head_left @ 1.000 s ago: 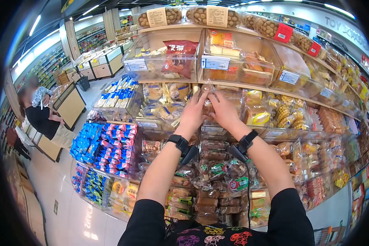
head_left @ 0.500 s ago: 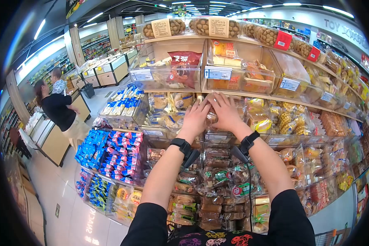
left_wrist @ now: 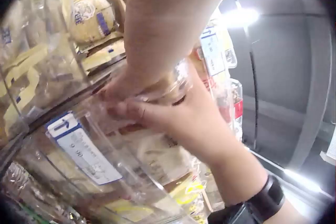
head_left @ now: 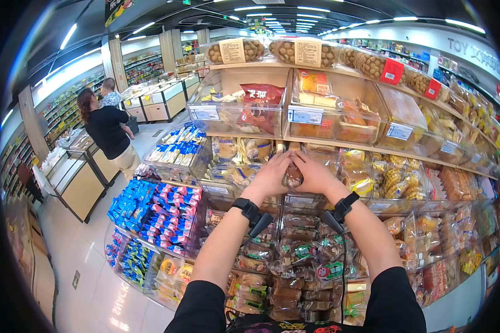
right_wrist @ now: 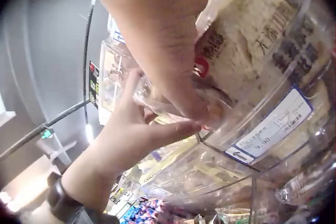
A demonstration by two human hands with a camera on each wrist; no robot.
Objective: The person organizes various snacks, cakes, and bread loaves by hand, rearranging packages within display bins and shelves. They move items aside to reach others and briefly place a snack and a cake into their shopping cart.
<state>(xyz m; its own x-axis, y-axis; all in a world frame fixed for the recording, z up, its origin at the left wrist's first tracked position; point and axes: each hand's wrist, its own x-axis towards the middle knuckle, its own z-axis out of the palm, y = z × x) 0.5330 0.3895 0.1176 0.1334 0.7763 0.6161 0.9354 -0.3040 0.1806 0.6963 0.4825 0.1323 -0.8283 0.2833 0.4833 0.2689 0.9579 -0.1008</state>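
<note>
In the head view my left hand (head_left: 271,176) and right hand (head_left: 315,175) meet over a clear bin in the middle tier. Between them is a brown bun in clear wrap (head_left: 293,176), which both hands grip from its two sides. Their fingertips come together over its far end. In the left wrist view the shiny wrap (left_wrist: 181,74) shows between the hands, and the right thumb lies close to the left fingers. Most of the bun is hidden there. A price label (right_wrist: 273,129) on the bin's front sits just below the hands in the right wrist view.
Wrapped breads (head_left: 300,222) fill the lower bins. Blue snack packets (head_left: 130,202) and pink-blue ones (head_left: 175,205) lie at the left. Above are a shelf edge (head_left: 339,143) and clear bins (head_left: 239,114). A person carrying a child (head_left: 105,125) stands in the left aisle.
The head view has tilted up, so the shelves sit lower in it. Both hands stay together at the bin, with the wrapped bun now plainer between them. The person in the aisle has shifted right in view.
</note>
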